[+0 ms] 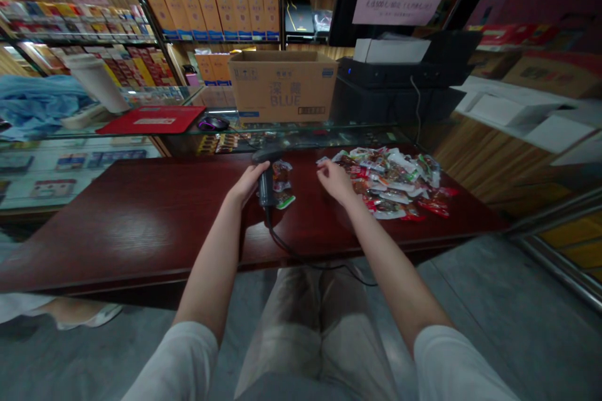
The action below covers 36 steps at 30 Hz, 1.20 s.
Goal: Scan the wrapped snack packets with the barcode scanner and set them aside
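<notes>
My left hand (248, 183) is wrapped round the grip of a black handheld barcode scanner (265, 185), whose cable trails down over the table's front edge. Beside the scanner, on its right, lie small snack packets (282, 175) on the dark red wooden table (141, 213), partly covered by it. My right hand (336, 180) is closed in a pinch at the left edge of a heap of snack packets (390, 178). A bit of clear wrapper (322, 161) shows at its fingertips; the rest of that packet is hidden or blurred.
Behind the table, a glass counter carries an open cardboard box (285, 88), a mouse (214, 123), a red mat (153, 119) and a black printer-like machine (404, 78). Stocked shelves (211, 12) line the back. Another person's foot (89, 314) shows at lower left.
</notes>
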Available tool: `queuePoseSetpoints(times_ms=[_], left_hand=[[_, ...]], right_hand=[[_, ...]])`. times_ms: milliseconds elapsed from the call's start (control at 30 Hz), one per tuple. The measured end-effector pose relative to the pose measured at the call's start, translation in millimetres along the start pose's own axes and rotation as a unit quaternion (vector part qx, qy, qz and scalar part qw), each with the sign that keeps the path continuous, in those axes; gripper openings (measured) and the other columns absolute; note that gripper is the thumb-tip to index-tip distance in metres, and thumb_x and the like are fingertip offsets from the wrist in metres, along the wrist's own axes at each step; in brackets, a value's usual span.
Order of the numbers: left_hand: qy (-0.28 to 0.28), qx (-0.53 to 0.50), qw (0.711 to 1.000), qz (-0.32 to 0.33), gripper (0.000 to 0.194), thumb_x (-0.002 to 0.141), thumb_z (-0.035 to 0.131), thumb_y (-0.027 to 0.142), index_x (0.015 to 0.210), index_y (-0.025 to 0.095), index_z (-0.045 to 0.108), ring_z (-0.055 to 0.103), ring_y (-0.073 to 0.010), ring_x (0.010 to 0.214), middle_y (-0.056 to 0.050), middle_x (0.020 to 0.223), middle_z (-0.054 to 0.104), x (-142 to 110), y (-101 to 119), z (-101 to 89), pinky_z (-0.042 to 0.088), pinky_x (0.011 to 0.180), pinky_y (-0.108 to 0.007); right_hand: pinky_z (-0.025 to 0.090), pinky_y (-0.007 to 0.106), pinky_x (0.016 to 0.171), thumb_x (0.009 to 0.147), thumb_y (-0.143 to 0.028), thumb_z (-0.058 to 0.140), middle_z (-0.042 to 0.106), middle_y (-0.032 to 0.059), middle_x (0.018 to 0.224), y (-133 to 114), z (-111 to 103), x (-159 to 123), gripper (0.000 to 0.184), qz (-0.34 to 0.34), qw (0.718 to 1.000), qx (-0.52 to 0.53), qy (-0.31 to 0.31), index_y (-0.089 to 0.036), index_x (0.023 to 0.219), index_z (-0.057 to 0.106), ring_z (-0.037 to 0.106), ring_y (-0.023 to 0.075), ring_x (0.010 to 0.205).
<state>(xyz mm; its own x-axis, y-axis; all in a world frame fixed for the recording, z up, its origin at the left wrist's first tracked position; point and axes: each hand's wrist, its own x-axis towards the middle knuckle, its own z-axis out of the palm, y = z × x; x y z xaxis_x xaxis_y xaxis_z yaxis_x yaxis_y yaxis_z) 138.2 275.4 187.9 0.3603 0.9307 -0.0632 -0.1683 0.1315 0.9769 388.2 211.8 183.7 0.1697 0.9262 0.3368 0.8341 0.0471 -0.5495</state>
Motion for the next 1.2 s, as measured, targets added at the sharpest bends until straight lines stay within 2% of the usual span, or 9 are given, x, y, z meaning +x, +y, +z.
queuePoseSetpoints(times_ms=[100,233,400,567,667,800,933,1067,1200], left_hand=[[-0.006,-0.012,1.0,0.005,0.037,0.076,0.069,0.046,0.093,0.013,0.067,0.063,-0.0167,0.057,-0.005,0.068,0.069,-2,3,-2.9,0.053,0.057,-0.027],[0.004,-0.012,1.0,-0.006,0.037,0.076,0.068,0.048,0.089,0.013,0.066,0.062,-0.0158,0.055,-0.005,0.067,0.067,-2,7,-8.6,0.052,0.053,-0.027],[0.026,-0.009,0.999,-0.018,0.039,0.075,0.067,0.05,0.09,0.014,0.067,0.059,-0.0137,0.05,-0.004,0.067,0.065,-1,11,-11.7,0.049,0.047,-0.025],[0.039,-0.017,0.999,-0.028,0.041,0.076,0.065,0.051,0.092,0.013,0.068,0.055,-0.0126,0.046,-0.002,0.057,0.059,-2,17,-9.8,0.045,0.042,-0.023],[0.037,-0.017,0.999,-0.023,0.042,0.076,0.064,0.052,0.091,0.013,0.068,0.054,-0.0118,0.047,-0.001,0.058,0.059,-1,17,-9.4,0.045,0.043,-0.023],[0.041,-0.02,0.999,-0.026,0.042,0.076,0.065,0.053,0.089,0.013,0.068,0.054,-0.0117,0.047,-0.001,0.057,0.058,0,15,-8.1,0.045,0.044,-0.022],[0.031,-0.01,0.999,-0.032,0.043,0.076,0.065,0.054,0.087,0.013,0.068,0.054,-0.0115,0.045,-0.002,0.054,0.058,-1,15,-2.9,0.042,0.042,-0.021],[0.0,0.01,0.999,-0.042,0.047,0.074,0.065,0.058,0.087,0.013,0.069,0.054,-0.0126,0.044,-0.003,0.054,0.06,-3,14,8.0,0.042,0.041,-0.022],[-0.051,0.044,0.997,-0.038,0.053,0.071,0.065,0.063,0.084,0.012,0.07,0.057,-0.0147,0.047,-0.006,0.056,0.063,-4,7,23.4,0.043,0.042,-0.023]], right_hand=[[0.051,0.031,0.079,0.087,-0.038,0.06,0.073,0.0083,0.093,-21,36,13,0.025,0.073,0.987,0.079,-0.116,-0.018,0.101,0.065,0.069,0.0205,0.086],[0.052,0.035,0.077,0.072,-0.057,0.072,0.074,0.0117,0.101,-39,61,19,0.048,0.117,0.981,0.066,-0.139,-0.019,0.1,0.067,0.07,0.0272,0.094],[0.052,0.032,0.074,0.062,-0.036,0.084,0.076,0.0069,0.089,-34,62,22,0.04,0.127,0.977,0.08,-0.154,-0.022,0.096,0.07,0.071,0.0248,0.088],[0.052,0.033,0.079,0.059,-0.016,0.079,0.073,0.0038,0.074,-23,61,24,0.023,0.13,0.973,0.136,-0.136,-0.019,0.08,0.07,0.071,0.0242,0.084],[0.054,0.03,0.076,0.064,-0.01,0.071,0.069,0.0006,0.068,-20,60,23,0.015,0.133,0.969,0.167,-0.122,-0.018,0.076,0.068,0.069,0.0201,0.076],[0.056,0.029,0.058,0.075,-0.013,0.057,0.063,-0.0001,0.07,-11,43,20,0.017,0.151,0.961,0.214,-0.093,-0.016,0.091,0.061,0.064,0.0149,0.059],[0.056,0.026,0.05,0.078,-0.022,0.055,0.057,-0.0029,0.08,10,3,17,0.021,0.132,0.932,0.337,-0.022,-0.022,0.098,0.047,0.063,0.0109,0.054],[0.057,0.029,0.051,0.077,-0.03,0.055,0.052,-0.0072,0.078,36,-42,5,0.029,0.112,0.902,0.417,0.031,-0.026,0.098,0.036,0.064,0.0114,0.051],[0.059,0.033,0.056,0.076,-0.033,0.057,0.053,-0.0083,0.082,55,-68,-13,0.033,0.111,0.884,0.451,0.061,-0.028,0.097,0.033,0.065,0.0116,0.052]])
